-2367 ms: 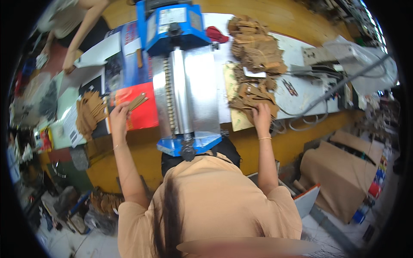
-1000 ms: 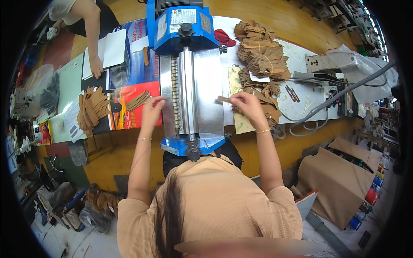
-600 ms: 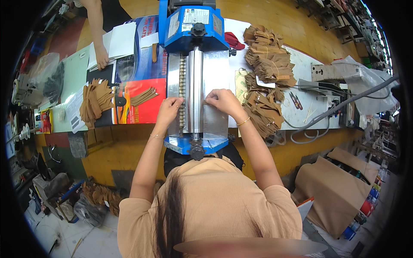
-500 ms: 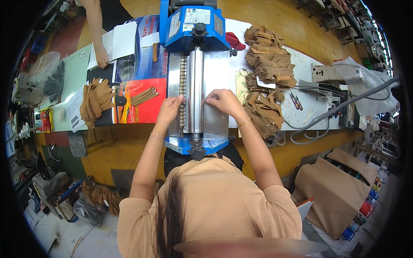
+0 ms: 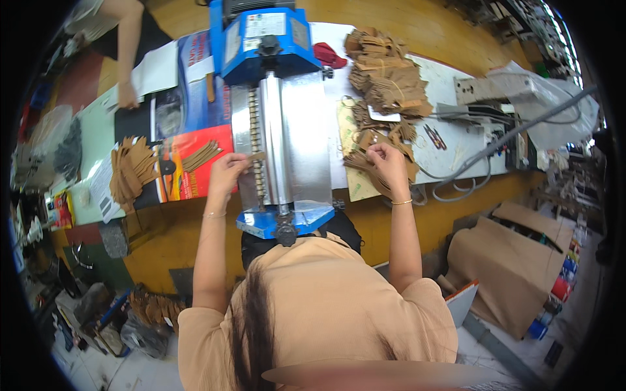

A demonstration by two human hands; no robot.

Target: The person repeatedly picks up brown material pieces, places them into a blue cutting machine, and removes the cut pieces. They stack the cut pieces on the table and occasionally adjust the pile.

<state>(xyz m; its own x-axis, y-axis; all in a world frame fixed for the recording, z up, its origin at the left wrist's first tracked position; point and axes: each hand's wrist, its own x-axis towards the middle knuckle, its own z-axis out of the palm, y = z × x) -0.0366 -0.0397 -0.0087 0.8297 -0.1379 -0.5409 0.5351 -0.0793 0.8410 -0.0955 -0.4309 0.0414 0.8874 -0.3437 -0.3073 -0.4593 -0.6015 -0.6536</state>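
A blue machine [image 5: 264,49] with a long shiny metal roller [image 5: 277,130] stands in front of me. My left hand [image 5: 228,173] is at the left side of the roller. Its thumb and fingers pinch a short brown strip [image 5: 258,157], whose end lies over the row of small metal rings [image 5: 255,124] beside the roller. To the right, my right hand [image 5: 390,164] is over the near bundle of brown strips [image 5: 368,166], with thumb and fingertips drawn together. Whether a strip is between those fingertips is hidden.
Tied bundles of brown strips [image 5: 391,85] lie beyond my right hand, near pliers [image 5: 433,137] and a grey cable [image 5: 515,127]. More brown pieces [image 5: 132,166] and a small row of strips [image 5: 201,156] lie on the left. Another person's hand [image 5: 128,96] is at the far left.
My right hand has left the roller and moved right to the brown bundle. My left hand has drawn slightly left, and the brown strip now shows in it. The view has shifted.
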